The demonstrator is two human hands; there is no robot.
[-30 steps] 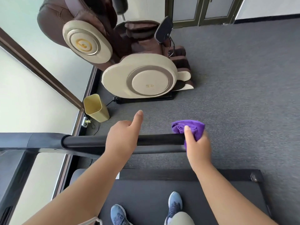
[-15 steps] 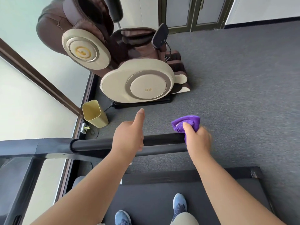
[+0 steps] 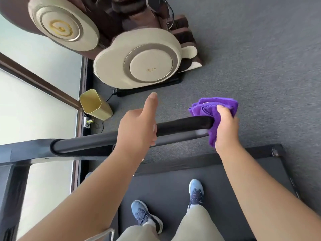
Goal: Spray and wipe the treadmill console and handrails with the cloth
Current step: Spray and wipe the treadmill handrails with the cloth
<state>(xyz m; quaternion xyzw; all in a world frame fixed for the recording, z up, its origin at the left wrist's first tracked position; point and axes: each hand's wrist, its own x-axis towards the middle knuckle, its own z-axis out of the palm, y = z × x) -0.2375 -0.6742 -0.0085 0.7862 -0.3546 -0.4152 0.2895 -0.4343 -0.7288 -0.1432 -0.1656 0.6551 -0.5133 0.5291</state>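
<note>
Step in hand: wiping the rail [image 3: 182, 125], at its free end. R hand [image 3: 225, 129] grips the cloth [image 3: 213, 108] bunched over the rail tip, thumb on top, fingers curled round it w/ cloth between palm and rail. L hand [image 3: 137, 127] rests on the rail mid-length, index finger straight out; other fingers hidden, can't tell if curled. Next, prob.: slide cloth back along rail toward L hand, so L hand must clear off.

Purple cloth [image 3: 212, 110], black handrail [image 3: 182, 124], gold bin [image 3: 95, 106], grey carpet [image 3: 260, 66], blue shoes [image 3: 196, 190].
</note>
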